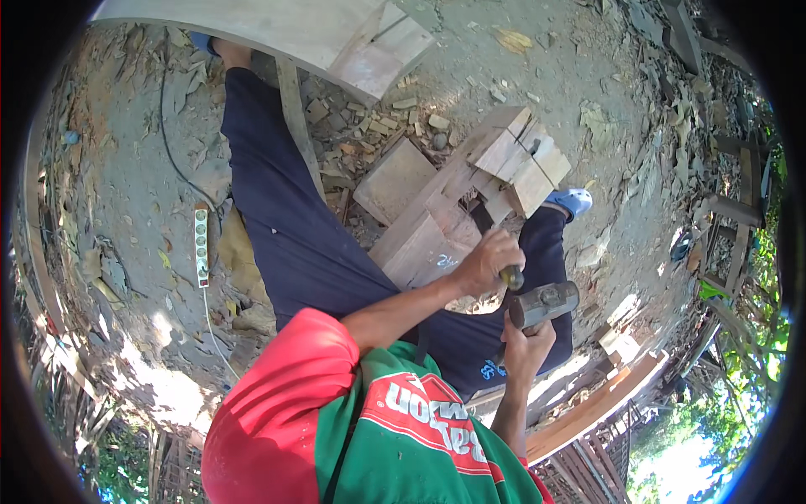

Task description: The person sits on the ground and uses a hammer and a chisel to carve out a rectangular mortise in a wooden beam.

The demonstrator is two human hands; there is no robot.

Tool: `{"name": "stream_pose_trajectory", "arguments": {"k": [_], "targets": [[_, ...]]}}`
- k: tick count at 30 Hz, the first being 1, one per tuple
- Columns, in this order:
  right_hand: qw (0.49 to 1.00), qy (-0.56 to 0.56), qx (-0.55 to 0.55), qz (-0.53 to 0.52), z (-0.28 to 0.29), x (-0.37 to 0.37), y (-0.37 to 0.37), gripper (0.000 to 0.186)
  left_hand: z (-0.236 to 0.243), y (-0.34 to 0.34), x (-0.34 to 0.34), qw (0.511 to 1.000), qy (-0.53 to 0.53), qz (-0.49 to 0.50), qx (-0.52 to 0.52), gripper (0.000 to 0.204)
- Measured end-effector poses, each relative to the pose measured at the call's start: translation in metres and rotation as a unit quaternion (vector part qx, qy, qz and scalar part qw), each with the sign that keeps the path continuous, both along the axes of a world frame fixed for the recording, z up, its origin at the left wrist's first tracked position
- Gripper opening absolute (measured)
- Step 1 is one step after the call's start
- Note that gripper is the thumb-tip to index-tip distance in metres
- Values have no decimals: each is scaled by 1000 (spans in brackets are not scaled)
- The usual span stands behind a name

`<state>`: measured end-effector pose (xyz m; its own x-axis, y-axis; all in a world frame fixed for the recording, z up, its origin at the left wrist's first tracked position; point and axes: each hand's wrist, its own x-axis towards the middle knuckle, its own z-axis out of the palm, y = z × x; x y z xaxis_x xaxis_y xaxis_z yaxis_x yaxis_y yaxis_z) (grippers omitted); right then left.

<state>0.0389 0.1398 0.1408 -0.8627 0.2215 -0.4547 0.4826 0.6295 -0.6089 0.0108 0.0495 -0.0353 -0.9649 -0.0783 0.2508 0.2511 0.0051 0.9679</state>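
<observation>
We are apparently chiselling at a recess [471,200] in the wooden beam [411,245], which is lying between our legs. Our left hand [487,265] is gripping the chisel [510,276], our right hand [529,344] the hammer [547,303]. Another blow would be calling for a steady chisel and square aim. Our trousers [294,206] are crowding the beam's edges; open ground [625,206] is lying beyond the right leg.
</observation>
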Motion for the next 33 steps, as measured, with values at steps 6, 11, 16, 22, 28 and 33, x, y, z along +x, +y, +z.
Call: {"name": "stream_pose_trajectory", "arguments": {"k": [6, 11, 16, 22, 28, 33], "targets": [[998, 33, 16, 54, 12, -3, -2, 13, 13, -14, -23, 998, -23, 0, 54, 26], [967, -10, 158, 201, -41, -35, 1, 25, 3, -14, -22, 998, -19, -12, 64, 22], [975, 48, 104, 188, -45, -34, 2, 23, -15, -4, -27, 998, -32, 26, 37, 22], [991, 42, 92, 88, -26, -28, 10, 21, -32, 4, -32, 997, -63, 34, -20, 22], [996, 57, 44, 49, -3, 18, 48, 14, 11, 1, -2, 1000, -30, 8, -1, 20], [990, 112, -17, 85, -3, 19, 38, 18, 2, 1, -17, 997, -78, 17, 13, 23]]}}
